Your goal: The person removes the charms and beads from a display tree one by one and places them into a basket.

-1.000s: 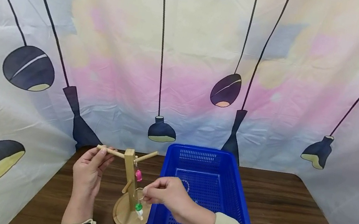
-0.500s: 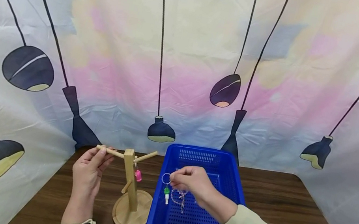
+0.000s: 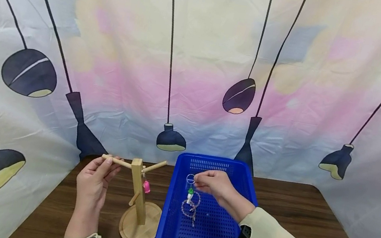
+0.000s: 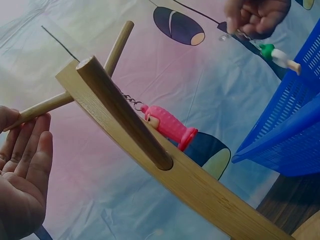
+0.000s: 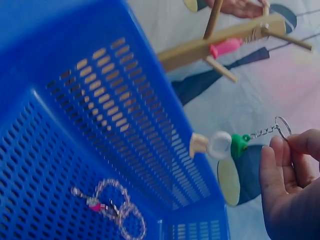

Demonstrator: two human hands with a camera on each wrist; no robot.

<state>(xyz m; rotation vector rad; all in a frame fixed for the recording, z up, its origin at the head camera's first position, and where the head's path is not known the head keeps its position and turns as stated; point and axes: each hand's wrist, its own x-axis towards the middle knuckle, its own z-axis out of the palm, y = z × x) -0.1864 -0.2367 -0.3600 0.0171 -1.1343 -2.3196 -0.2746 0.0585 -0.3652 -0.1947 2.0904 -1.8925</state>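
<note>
My left hand (image 3: 96,183) pinches the end of a peg on a wooden stand (image 3: 139,195) with a round base. From another peg of the stand hangs a pink keychain (image 4: 169,122) on a short chain. Over the blue basket, my right hand (image 3: 217,185) pinches the metal ring of a keychain (image 5: 220,144) with a green and white figure. The figure dangles below the ring. Beneath it, two beaded bracelets (image 5: 120,210) with a small pink charm lie on the basket floor.
The blue plastic basket (image 3: 164,233) with perforated walls stands right beside the stand on the dark wooden table (image 3: 287,221). A cloth backdrop (image 3: 217,55) with printed lamps hangs behind the table.
My right hand has carried the green and white keychain from beside the stand rightward and away from me, over the basket. The left hand has stayed on the peg.
</note>
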